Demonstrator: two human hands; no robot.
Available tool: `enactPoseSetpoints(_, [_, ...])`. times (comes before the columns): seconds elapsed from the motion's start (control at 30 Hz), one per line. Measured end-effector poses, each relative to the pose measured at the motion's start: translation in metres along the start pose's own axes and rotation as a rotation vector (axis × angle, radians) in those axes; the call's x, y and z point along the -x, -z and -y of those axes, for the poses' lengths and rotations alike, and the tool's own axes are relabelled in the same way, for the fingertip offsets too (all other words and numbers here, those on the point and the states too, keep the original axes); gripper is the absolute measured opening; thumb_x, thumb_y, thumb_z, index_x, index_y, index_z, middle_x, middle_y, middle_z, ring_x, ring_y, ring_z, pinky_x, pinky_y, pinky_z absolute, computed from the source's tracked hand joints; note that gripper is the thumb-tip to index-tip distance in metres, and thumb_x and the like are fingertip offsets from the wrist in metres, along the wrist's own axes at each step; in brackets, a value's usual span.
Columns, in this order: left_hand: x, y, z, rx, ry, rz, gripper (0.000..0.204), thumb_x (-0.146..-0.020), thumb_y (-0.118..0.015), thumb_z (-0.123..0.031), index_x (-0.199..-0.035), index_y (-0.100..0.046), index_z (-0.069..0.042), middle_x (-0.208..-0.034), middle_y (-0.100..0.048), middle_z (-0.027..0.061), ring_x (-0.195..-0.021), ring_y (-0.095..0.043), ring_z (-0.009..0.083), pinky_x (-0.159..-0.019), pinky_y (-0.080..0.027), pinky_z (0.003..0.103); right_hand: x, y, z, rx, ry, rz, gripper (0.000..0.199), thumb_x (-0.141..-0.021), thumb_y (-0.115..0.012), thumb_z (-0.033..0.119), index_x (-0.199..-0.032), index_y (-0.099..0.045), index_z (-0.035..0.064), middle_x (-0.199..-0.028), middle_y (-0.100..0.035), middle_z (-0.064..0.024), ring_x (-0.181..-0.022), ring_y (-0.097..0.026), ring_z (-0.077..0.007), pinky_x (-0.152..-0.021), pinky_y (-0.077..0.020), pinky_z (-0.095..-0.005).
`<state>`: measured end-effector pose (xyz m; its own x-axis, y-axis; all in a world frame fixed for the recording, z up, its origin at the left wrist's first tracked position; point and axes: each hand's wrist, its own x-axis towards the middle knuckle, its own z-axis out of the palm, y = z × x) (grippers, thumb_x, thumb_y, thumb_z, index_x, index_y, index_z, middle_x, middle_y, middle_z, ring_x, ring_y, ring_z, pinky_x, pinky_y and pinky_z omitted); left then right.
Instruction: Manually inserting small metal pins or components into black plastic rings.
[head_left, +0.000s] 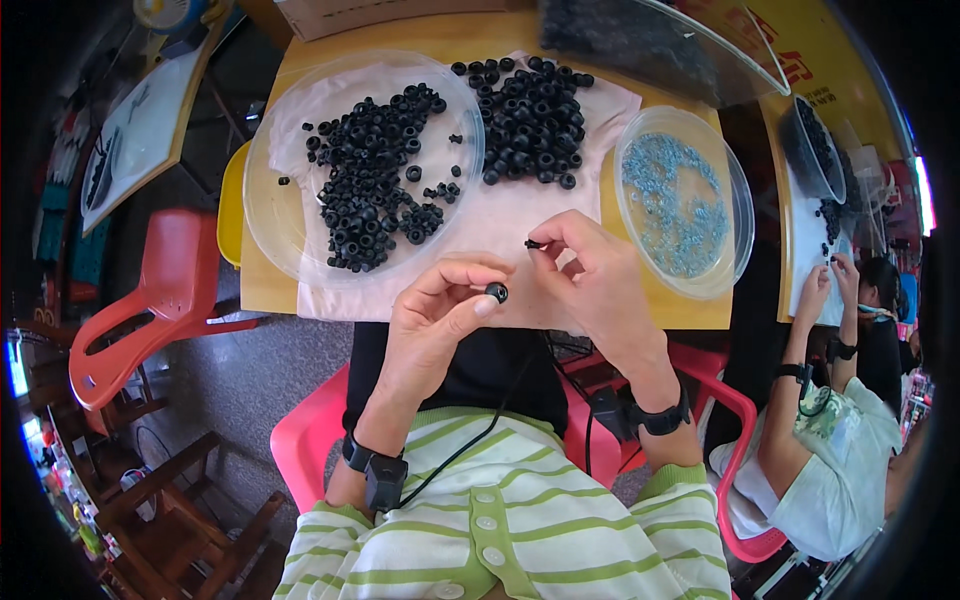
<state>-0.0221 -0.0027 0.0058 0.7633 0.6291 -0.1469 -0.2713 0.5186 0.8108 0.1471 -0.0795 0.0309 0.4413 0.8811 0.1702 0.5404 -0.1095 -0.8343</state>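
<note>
My left hand [428, 318] pinches a round black part with a hole [497, 292] between thumb and fingertips, above the near edge of a pale pink cloth [480, 225]. Just right of it, my right hand [603, 288] holds a small black piece [534, 244] at its fingertips; the two pieces are apart. Beyond my left hand lies a wide clear round tray [268, 215] with many small black parts in it. A pile of bigger round black parts with holes [540, 115] sits on the cloth beside it. To the right, a clear tub [655, 282] holds many tiny bluish shiny pieces.
A clear bin of dark parts [640, 50] and a cardboard box [385, 12] stand at the table's far side. A red plastic chair [175, 290] and a yellow stool [233, 205] are at left. At right, another person [840, 450] handles black parts at a neighbouring table.
</note>
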Motion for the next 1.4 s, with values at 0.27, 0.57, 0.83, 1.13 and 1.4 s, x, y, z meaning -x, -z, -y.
enactPoseSetpoints(0.27, [-0.009,-0.014,-0.001,0.029,-0.014,-0.005,0.018,-0.09,-0.062,-0.004,-0.108,-0.061,-0.001,-0.126,-0.058,0.0138,-0.112,-0.058,0.0174,-0.098,-0.046,0.034,0.006,0.012,0.017,0.089,0.189,-0.032,0.02,-0.073,-0.066,-0.007,-0.091,-0.06,0.0013,-0.083,-0.061,-0.01,-0.07,-0.063,-0.0222,-0.057,-0.0526,-0.0301])
enactPoseSetpoints(0.57, [-0.011,-0.014,0.005,0.141,0.018,-0.016,0.019,-0.093,-0.06,-0.009,-0.11,-0.059,0.0,-0.121,-0.06,0.0135,-0.112,-0.059,0.0194,-0.1,-0.048,0.036,0.009,0.009,0.009,-0.011,0.228,-0.102,0.022,-0.076,-0.068,-0.006,-0.097,-0.065,0.0016,-0.087,-0.063,-0.0085,-0.073,-0.064,-0.0189,-0.061,-0.0539,-0.0277])
enactPoseSetpoints(0.83, [-0.009,-0.018,-0.001,0.224,0.055,0.008,0.02,-0.093,-0.06,-0.009,-0.111,-0.059,0.0,-0.119,-0.061,0.0142,-0.106,-0.062,0.0198,-0.097,-0.05,0.034,0.014,0.014,0.012,-0.41,-0.058,-0.024,0.016,-0.084,-0.068,0.0,-0.1,-0.067,0.0007,-0.093,-0.063,-0.0056,-0.077,-0.063,-0.0092,-0.06,-0.0502,-0.0213])
enactPoseSetpoints(1.13, [-0.007,-0.012,0.006,0.332,0.162,0.033,0.019,-0.091,-0.063,-0.007,-0.109,-0.059,-0.001,-0.102,-0.067,0.0133,-0.086,-0.067,0.017,-0.082,-0.056,0.03,0.012,0.02,0.019,-0.533,-0.111,0.031,0.011,-0.086,-0.069,0.004,-0.096,-0.069,-0.0003,-0.093,-0.063,-0.0046,-0.074,-0.06,-0.0064,-0.059,-0.0466,-0.0184])
enactPoseSetpoints(1.4, [-0.007,-0.012,0.007,0.366,0.19,0.039,0.017,-0.088,-0.066,-0.005,-0.103,-0.061,-0.002,-0.093,-0.067,0.0086,-0.083,-0.067,0.0148,-0.079,-0.057,0.028,0.014,0.021,0.026,-0.565,-0.088,0.061,0.009,-0.086,-0.067,0.002,-0.095,-0.068,-0.0016,-0.09,-0.062,-0.0059,-0.075,-0.061,-0.0075,-0.061,-0.0489,-0.0198])
